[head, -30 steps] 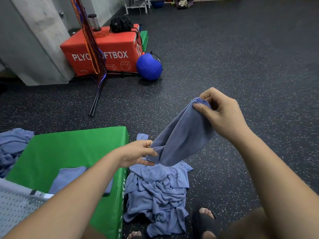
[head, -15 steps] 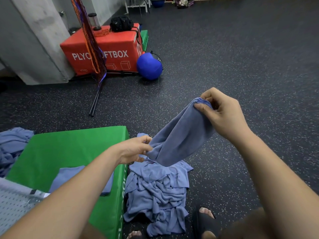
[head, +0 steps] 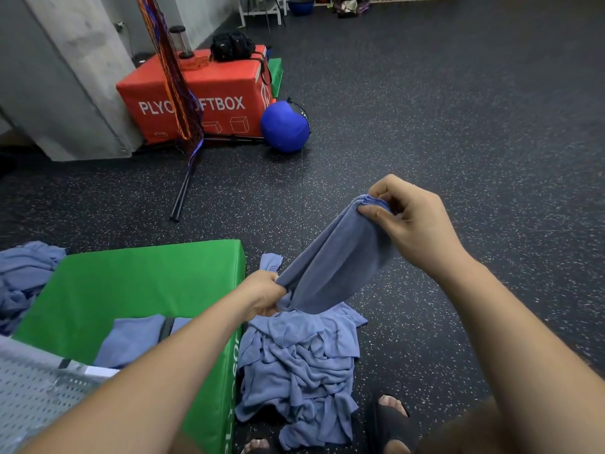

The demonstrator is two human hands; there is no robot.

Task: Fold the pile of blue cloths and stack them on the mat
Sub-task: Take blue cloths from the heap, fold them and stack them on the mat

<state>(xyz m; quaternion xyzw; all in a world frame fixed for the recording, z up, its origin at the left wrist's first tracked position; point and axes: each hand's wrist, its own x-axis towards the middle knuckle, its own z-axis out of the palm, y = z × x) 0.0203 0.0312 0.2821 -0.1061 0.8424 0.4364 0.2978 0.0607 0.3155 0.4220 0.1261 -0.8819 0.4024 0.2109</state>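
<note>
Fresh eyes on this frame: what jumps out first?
A blue cloth hangs stretched at centre, right hand pinching its top, left hand gripping its lower end. Below, a rumpled pile of blue cloths lies on the floor beside the green mat, which bears a folded cloth. Behind, a red box with a blue ball beside it.

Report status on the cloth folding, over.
Right hand pinches blue cloth high, left hand grips its low end. One folded cloth on green mat; pile on floor beside it. Nothing between cloth and mat.
</note>
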